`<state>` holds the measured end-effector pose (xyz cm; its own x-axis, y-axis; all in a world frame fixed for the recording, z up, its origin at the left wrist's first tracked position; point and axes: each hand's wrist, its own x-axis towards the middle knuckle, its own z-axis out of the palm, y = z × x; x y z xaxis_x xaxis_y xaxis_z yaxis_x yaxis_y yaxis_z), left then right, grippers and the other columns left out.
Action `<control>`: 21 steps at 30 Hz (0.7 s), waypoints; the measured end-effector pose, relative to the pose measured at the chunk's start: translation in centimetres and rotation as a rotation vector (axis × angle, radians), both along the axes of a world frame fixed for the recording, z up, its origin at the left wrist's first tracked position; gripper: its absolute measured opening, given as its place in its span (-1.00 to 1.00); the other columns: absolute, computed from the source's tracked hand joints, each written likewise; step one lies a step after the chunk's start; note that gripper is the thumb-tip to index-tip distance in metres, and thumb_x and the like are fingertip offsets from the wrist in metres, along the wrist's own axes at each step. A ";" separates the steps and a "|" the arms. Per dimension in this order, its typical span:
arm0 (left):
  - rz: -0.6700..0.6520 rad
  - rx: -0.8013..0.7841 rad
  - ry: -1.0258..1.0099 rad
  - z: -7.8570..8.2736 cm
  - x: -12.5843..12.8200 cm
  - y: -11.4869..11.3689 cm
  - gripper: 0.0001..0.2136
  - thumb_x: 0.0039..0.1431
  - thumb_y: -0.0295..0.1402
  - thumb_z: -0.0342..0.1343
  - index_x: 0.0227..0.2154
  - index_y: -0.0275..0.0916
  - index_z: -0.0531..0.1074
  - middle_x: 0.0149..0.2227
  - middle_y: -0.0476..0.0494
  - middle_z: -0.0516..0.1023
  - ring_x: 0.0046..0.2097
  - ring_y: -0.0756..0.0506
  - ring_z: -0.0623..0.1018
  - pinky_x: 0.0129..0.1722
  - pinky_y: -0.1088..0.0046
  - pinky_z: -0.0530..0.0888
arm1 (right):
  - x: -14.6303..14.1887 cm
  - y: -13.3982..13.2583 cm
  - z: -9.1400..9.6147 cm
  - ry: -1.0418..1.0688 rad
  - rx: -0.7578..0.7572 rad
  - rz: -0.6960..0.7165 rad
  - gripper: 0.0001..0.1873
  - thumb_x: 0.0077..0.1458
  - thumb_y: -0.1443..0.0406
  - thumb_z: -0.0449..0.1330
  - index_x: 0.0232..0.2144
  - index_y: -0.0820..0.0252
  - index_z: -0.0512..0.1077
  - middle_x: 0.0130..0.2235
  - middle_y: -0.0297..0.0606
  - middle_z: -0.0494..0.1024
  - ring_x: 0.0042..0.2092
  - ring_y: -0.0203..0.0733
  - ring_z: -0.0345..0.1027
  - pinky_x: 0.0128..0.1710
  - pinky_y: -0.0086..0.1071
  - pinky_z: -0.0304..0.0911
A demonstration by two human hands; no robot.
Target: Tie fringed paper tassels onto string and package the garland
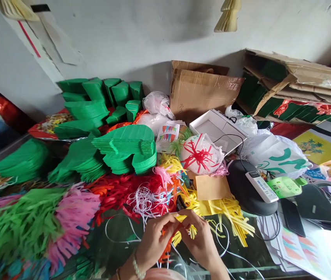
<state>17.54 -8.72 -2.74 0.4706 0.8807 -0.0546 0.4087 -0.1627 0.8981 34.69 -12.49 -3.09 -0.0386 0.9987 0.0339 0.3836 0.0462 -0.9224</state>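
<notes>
My left hand [154,239] and my right hand [199,237] meet at the bottom middle of the glass table [249,252]. Both are pinched on a small bundle of yellow and orange paper strips [180,229] held between the fingertips. A pearl bracelet sits on my left wrist. Just beyond the fingers lie loose white strings [148,202], red paper shreds [119,192] and a pile of yellow paper strips [226,212]. A dark tool [180,202], perhaps scissors, lies right behind the hands.
Stacks of green cut paper [127,149] fill the back left. Green and pink fringed paper [37,225] lies at the left. A white bag tied with red ribbon [200,155], a cardboard box [200,91], a remote [261,186] and a phone [292,217] sit to the right.
</notes>
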 end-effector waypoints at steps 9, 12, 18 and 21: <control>-0.086 -0.025 0.038 1.5 0.1 1.0 -0.91 0.24 -0.31 0.09 -0.26 -0.12 0.48 -0.27 -0.07 0.64 -0.22 -0.09 0.62 -0.22 0.51 0.47 | -0.3 -0.9 -0.7 0.024 0.043 -0.039 -0.71 0.14 0.38 0.09 -0.06 0.12 0.34 -0.38 -0.34 0.58 -0.37 -0.23 0.47 -0.28 -0.41 0.36; -0.089 -0.047 0.042 1.2 0.5 0.6 -0.87 0.26 -0.37 0.05 -0.31 -0.14 0.50 -0.31 -0.07 0.65 -0.28 -0.08 0.62 -0.25 0.51 0.47 | -0.6 -0.9 -0.6 0.041 0.053 -0.028 -0.70 0.13 0.40 0.09 -0.06 0.12 0.32 -0.40 -0.34 0.58 -0.37 -0.23 0.47 -0.28 -0.42 0.36; -0.070 0.105 0.085 -0.2 0.2 -0.3 -0.82 0.32 -0.32 -0.03 -0.33 -0.17 0.46 -0.39 -0.06 0.62 -0.38 -0.06 0.58 -0.32 0.51 0.41 | -0.5 -1.0 -0.9 0.125 0.013 -0.052 -0.72 0.11 0.38 0.12 -0.09 0.15 0.33 -0.44 -0.38 0.54 -0.40 -0.24 0.44 -0.30 -0.41 0.33; -0.025 0.020 0.004 -0.6 0.1 -0.2 -0.79 0.34 -0.26 -0.04 -0.34 -0.18 0.43 -0.41 -0.04 0.60 -0.40 -0.03 0.57 -0.37 0.54 0.40 | -0.6 -1.1 -0.7 0.140 -0.003 -0.081 -0.76 0.11 0.38 0.13 -0.13 0.16 0.37 -0.46 -0.38 0.54 -0.41 -0.25 0.43 -0.29 -0.42 0.33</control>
<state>17.63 -8.95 -3.31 0.4919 0.8698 -0.0389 0.4081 -0.1908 0.8928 34.11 -13.63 -3.77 0.0465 0.9985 0.0304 0.2534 0.0176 -0.9672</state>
